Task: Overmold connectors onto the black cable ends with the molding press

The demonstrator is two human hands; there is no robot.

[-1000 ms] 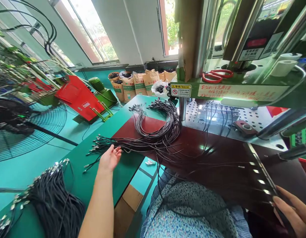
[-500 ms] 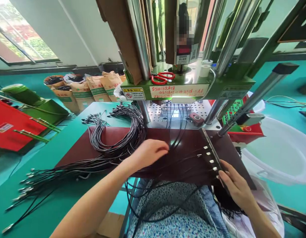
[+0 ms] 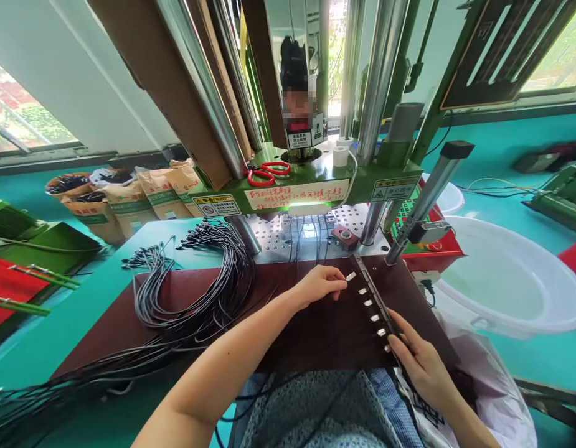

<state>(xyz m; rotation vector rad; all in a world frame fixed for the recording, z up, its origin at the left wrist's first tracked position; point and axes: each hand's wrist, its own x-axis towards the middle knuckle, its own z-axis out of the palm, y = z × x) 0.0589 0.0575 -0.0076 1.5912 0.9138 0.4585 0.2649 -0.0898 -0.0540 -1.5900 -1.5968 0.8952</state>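
Note:
My left hand [image 3: 325, 284] pinches a small silvery cable connector [image 3: 350, 276] beside the upper end of a dark metal bar [image 3: 372, 287]. Several similar connectors stick out along the bar's left side. Around the lower part of the bar, my right hand [image 3: 411, 348] is closed, thumb on top. The bar lies slanted over the brown board [image 3: 316, 336]. A large bundle of black cables [image 3: 222, 274] curves over the board's left side. More cables run from the lit press bed [image 3: 269, 239] toward my left hand.
Red-handled scissors [image 3: 268, 174] lie on the green press crossbeam [image 3: 250, 202]. A brown block [image 3: 344, 238] sits on the perforated plate. Right of the board are a red control box [image 3: 449, 246] and a large white tub [image 3: 502, 274]. Paper sacks [image 3: 101, 211] stand at the back left.
My left hand has moved right, to the bar's upper end, and a connector now shows at its fingertips. My right hand still holds the bar. The camera view has shifted right.

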